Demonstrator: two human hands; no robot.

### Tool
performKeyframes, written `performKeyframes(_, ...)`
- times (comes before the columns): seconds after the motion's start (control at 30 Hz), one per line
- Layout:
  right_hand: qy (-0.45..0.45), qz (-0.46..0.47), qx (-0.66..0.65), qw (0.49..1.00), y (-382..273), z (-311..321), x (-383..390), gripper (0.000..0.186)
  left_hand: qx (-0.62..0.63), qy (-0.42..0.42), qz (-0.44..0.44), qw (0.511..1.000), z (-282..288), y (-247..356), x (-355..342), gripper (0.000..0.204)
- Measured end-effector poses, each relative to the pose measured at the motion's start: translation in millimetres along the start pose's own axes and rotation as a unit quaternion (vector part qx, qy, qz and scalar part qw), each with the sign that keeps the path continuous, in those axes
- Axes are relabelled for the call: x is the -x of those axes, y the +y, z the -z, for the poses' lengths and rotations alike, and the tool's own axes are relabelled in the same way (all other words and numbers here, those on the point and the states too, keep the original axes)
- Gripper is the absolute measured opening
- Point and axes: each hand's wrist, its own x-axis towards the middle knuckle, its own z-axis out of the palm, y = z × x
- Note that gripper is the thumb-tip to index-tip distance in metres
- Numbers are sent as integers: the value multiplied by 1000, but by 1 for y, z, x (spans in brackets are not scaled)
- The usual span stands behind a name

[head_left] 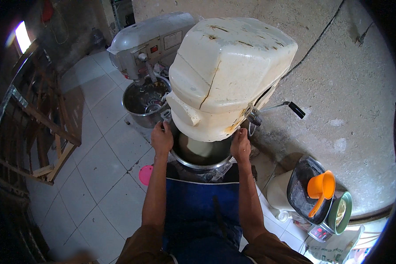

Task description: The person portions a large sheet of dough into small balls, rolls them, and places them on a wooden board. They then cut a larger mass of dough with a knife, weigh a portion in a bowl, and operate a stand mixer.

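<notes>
A large cream planetary mixer (233, 66), chipped and rust-stained on top, stands in front of me. Under its head is a steel mixing bowl (202, 167) with a pale mass (198, 147) inside; the mixer's head hides the far part of the bowl. My left hand (162, 140) is closed at the bowl's left side, near a metal bracket (166, 115). At the opposite side my right hand (240, 147) is closed by the rim, below the mixer's black-handled lever (296, 110). The exact grip points are hidden behind my fingers.
A grey mixer (152, 42) with its own steel bowl (141, 115) stands behind to the left. A wooden frame (44, 119) leans at far left. On the right are an orange dipper (321, 185) on a black tray (301, 207), a green bowl (348, 207) and a digital scale (320, 234).
</notes>
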Motion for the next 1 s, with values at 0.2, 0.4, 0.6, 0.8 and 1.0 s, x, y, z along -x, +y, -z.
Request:
performKeyframes(0.2, -2, -5, -1, 1000, -6, 4, 3, 22, 11, 13, -6, 1000, -2, -5, 1, 44)
performKeyframes(0.4, 9, 16, -8, 1000, 2, -3, 0, 23, 18, 12, -29, 999, 0, -3, -1, 40)
performKeyframes(0.6, -7, 8, 4, 1000, 8, -1, -2, 22, 24, 0, -3, 1000, 1, 2, 1, 41)
performKeyframes(0.8, -16, -14, -10, 1000, -3, 0, -1, 22, 30, 14, -11, 999, -3, -7, -2, 43)
performKeyframes(1.0, 13, 31, -12, 999, 5, -1, 0, 20, 15, 9, 2, 1000, 2, 3, 4, 42)
